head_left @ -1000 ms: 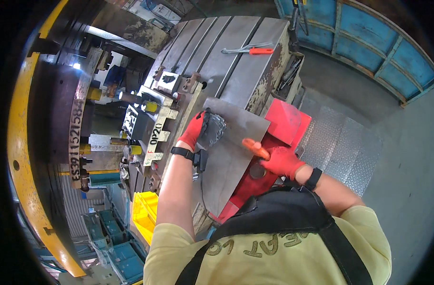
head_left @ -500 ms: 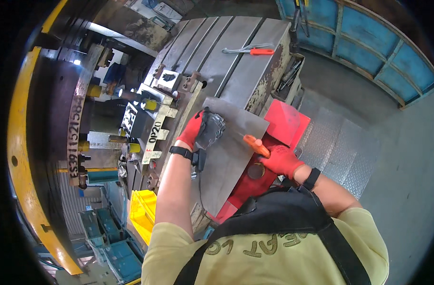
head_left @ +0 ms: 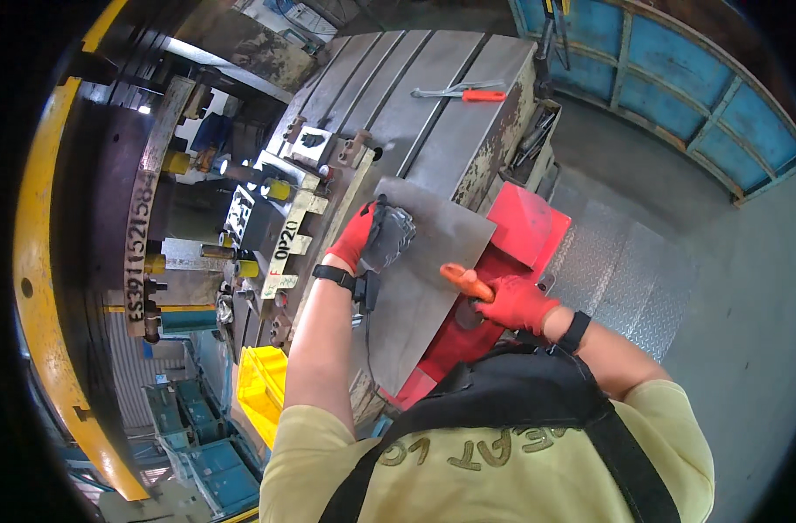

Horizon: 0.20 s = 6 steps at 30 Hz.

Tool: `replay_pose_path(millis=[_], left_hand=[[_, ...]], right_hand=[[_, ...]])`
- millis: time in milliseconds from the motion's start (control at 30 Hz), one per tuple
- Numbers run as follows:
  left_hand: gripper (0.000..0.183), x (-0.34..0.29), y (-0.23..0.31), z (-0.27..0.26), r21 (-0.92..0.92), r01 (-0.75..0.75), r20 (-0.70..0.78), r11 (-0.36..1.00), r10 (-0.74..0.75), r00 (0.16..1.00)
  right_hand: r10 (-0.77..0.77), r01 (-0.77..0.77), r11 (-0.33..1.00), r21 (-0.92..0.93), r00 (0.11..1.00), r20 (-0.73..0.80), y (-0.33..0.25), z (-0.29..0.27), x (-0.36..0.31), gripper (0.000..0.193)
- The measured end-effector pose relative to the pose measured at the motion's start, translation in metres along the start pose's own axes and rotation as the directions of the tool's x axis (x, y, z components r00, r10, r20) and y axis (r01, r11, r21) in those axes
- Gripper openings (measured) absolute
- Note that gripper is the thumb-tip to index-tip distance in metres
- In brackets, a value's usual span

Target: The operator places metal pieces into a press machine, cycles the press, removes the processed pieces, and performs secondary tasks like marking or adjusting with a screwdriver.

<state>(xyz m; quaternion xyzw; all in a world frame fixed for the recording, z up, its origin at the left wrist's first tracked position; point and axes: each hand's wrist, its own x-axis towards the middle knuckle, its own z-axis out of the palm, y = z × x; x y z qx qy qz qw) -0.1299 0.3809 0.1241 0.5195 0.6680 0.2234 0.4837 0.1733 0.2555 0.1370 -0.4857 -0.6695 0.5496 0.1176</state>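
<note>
My left hand (head_left: 356,234), in a red glove with dark fingers, is closed on the left side of a stack of dark metal pieces (head_left: 393,241) with jagged edges. The stack is over a flat grey metal sheet (head_left: 442,222). To the right, my right hand (head_left: 513,301), in a red glove, is wrapped round an orange-handled tool (head_left: 464,281). Its handle points up and left over the sheet's right edge; the working end cannot be made out. Below the sheet and this hand is a red metal housing (head_left: 529,228).
Left of the sheet stands a press die (head_left: 286,244) with bolts and yellow-collared posts. A slotted steel bed (head_left: 398,83) extends behind, with a red-handled metal tool (head_left: 481,95) on it. A yellow bin (head_left: 260,392) is at lower left, a tool tray (head_left: 536,135) at right.
The orange handle in my right hand has turned and shifted slightly left, and the thin shaft near its tip no longer shows. My left hand and the stack have barely moved.
</note>
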Motion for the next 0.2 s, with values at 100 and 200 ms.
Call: replay_pose_path(millis=[100,200], left_hand=[[0.035,-0.01,0.013,0.006,0.096,-0.008,-0.05,0.995,0.012,0.999],[0.036,-0.024,0.031,0.015,0.124,-0.052,-0.065,0.991,0.061,0.996]], right_hand=[[-0.037,0.039,0.998,-0.053,0.998,0.041,-0.002,0.0,-0.002,0.039],[-0.034,0.04,0.996,-0.076,0.997,0.068,-0.003,0.004,-0.003,0.039]])
